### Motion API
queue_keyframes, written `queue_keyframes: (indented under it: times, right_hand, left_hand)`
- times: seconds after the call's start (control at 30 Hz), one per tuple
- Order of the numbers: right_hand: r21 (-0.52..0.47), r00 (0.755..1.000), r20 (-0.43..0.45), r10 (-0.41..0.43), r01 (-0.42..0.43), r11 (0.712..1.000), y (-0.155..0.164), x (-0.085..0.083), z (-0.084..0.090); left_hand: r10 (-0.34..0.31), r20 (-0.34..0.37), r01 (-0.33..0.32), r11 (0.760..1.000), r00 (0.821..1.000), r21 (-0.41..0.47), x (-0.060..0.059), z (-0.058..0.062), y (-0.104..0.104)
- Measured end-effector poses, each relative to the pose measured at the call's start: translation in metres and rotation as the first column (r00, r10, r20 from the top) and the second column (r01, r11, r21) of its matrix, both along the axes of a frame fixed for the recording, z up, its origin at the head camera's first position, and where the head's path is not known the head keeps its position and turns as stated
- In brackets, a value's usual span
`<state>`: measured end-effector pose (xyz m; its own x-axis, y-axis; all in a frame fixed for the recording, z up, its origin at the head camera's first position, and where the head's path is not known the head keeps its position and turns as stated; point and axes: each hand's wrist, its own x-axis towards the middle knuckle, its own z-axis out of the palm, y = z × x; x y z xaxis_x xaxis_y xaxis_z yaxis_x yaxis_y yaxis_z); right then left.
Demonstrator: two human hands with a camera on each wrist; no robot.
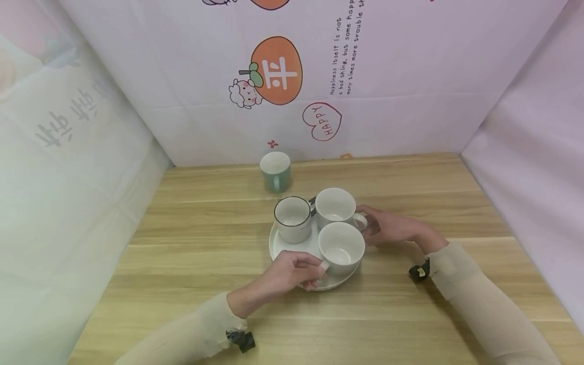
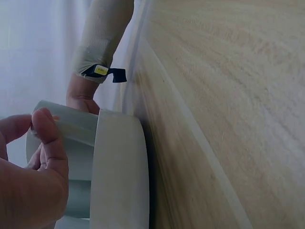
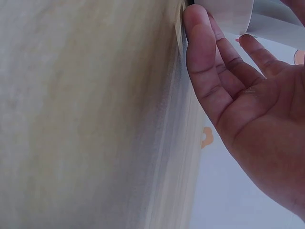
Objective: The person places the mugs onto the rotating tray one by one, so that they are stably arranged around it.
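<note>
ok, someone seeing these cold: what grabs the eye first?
Three white cups crowded on a round white plate at mid-table, with both hands closing in: the left hand pinches the handle of the near cup, and the right hand touches the far right cup by its handle. Behind them, a lone green mug stands by the printed backdrop.

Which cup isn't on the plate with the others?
The green cup. It stands alone on the table near the back wall, while the three white cups sit together on the plate.

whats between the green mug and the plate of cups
Nothing: in the head view only bare wooden table lies between the green mug and the plate.
</note>
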<state>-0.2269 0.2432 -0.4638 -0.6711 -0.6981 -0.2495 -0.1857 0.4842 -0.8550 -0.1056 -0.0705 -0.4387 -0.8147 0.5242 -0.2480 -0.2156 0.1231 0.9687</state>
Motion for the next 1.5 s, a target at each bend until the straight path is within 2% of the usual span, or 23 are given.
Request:
queue_keyframes:
  times: [0.27,0.67,1.1,1.33,1.43,1.5]
  right_hand:
    - [0.002,1.000,0.008,-0.007,0.007,1.000,-0.001,0.001,0.003]
    - [-0.020,1.000,0.022,0.000,0.001,1.000,-0.001,0.002,0.000]
    - [-0.014,1.000,0.012,0.001,-0.001,1.000,-0.002,0.003,0.003]
    - [-0.020,1.000,0.005,0.007,-0.007,1.000,0.000,0.002,0.001]
    - [-0.027,1.000,0.005,0.012,-0.012,1.000,0.000,0.002,0.000]
    - [-0.032,1.000,0.008,0.015,-0.015,0.999,0.000,0.002,0.001]
  left_hand:
    - [-0.002,-0.085,-0.002,0.999,0.996,-0.044,-0.001,0.004,-0.006]
    - [-0.018,-0.125,0.008,0.997,0.992,-0.074,0.003,0.001,0.005]
    - [-0.013,-0.134,0.007,0.999,0.991,-0.045,0.007,0.001,0.016]
    - [-0.023,-0.162,0.010,0.996,0.987,-0.084,0.008,-0.001,0.016]
    - [-0.040,-0.182,0.021,0.995,0.983,-0.102,0.009,0.003,0.014]
    - [-0.049,-0.199,0.027,0.994,0.979,-0.110,0.011,0.013,0.012]
